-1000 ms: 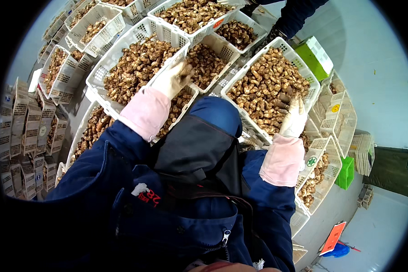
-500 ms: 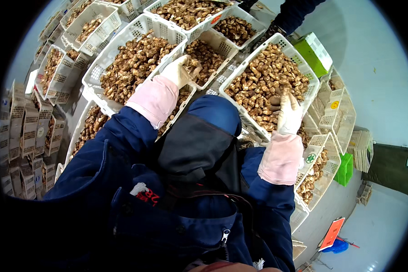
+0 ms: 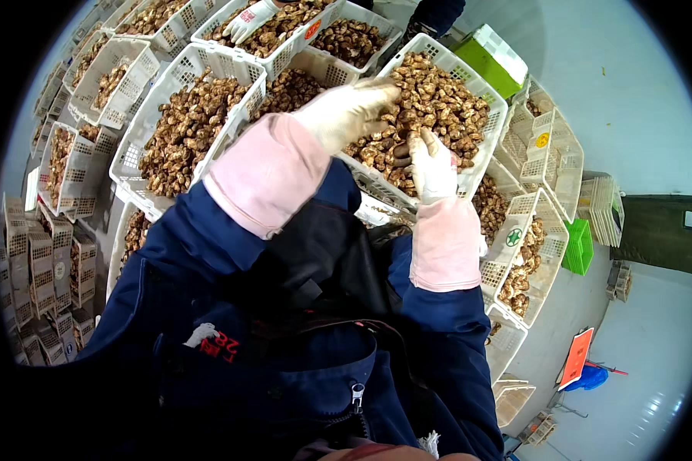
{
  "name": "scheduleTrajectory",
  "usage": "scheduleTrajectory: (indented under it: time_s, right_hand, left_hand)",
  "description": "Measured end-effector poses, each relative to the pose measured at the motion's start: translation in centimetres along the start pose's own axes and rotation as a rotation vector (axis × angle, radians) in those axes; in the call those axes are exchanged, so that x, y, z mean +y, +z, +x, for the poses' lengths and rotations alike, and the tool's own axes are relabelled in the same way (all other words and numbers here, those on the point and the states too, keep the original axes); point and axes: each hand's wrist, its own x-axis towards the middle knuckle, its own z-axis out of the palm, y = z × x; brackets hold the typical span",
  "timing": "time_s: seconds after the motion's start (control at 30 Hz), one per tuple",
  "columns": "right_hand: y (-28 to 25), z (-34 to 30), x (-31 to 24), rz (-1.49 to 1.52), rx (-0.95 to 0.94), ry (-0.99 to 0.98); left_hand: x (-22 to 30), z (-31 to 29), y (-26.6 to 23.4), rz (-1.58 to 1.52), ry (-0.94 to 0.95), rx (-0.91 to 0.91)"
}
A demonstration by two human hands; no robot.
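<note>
Mushrooms [image 3: 446, 107] fill white crate [image 3: 490, 157] w/ both gloved hands on the pile. Left hand [image 3: 346, 114] lies loosely curled on top; right hand [image 3: 430, 165] pinches one mushroom. Prob. light, soft, bruise easily — take by cap, gently.

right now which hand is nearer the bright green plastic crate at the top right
Right. The right hand is in the white mushroom basket beside the bright green plastic crate; the left hand reaches in farther left.
</note>
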Motion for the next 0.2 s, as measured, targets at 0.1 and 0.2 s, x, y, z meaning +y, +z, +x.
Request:
scheduleTrajectory:
  time_s: [0.1, 0.2]
  right_hand:
    - [1.0, -0.4, -2.1, 0.286, -0.093, 0.036]
    - [0.2, 0.3, -0.5, 0.406, -0.305, 0.025]
  left_hand:
    - [-3.2, 1.7, 1.9, 0.054, 0.038, -0.048]
    - [-5.5, 2.6, 1.8, -0.066, 0.127, 0.086]
